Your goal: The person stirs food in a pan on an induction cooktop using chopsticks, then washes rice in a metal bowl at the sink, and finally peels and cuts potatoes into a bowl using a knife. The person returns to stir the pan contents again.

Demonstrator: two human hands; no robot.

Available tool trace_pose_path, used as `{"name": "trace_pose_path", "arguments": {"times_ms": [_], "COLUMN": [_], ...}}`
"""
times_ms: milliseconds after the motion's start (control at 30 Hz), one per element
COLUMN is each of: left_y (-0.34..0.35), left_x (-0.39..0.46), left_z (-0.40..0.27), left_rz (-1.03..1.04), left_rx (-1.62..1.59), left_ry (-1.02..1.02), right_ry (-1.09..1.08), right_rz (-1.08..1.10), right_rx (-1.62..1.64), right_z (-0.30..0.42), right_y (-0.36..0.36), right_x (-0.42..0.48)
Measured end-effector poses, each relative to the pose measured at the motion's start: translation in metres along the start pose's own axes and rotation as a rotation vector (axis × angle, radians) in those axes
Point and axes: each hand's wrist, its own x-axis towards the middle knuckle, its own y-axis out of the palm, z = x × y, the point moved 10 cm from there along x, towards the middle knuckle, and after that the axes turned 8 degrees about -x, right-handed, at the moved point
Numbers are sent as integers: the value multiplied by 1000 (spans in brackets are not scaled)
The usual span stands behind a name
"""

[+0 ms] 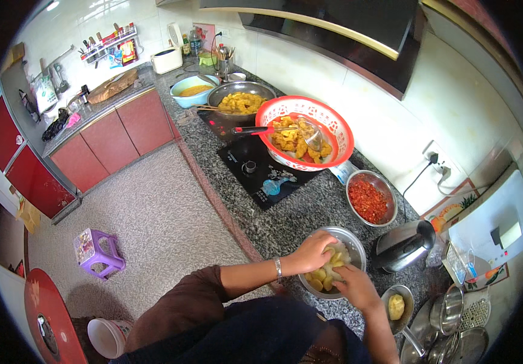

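Both hands reach into a metal bowl (357,248) on the speckled stone counter. In the bowl lie pale yellow slices (318,275) and a whitish, grainy or shredded food (342,253). My left hand (312,251), with a silver bracelet at the wrist, is over the bowl's upper left part, its fingers among the food. My right hand (354,284) reaches over the lower right rim, fingertips on the slices. Whether either hand grips a piece cannot be told. Beyond the bowl stands a metal bowl of chopped red peppers (367,200), and to its right an electric kettle (404,245).
A red-rimmed basin (350,141) of fried food holds a wire skimmer (311,134) and overhangs the black cooktop (261,177). Behind it is a wok (268,88) beside a blue bowl (177,98). A small handled pan (393,325) and metal bowls (448,309) are at right.
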Motion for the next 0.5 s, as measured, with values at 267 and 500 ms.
{"name": "trace_pose_path", "arguments": {"times_ms": [267,500], "left_y": [-35,-99], "left_x": [5,-9], "left_z": [-13,-6], "left_rz": [116,-151], "left_rx": [329,122], "left_ry": [303,385], "right_ry": [146,421], "right_rz": [-115,-316], "right_rx": [-423,-481], "right_z": [-11,1], "right_y": [15,-5], "right_x": [11,-14]}}
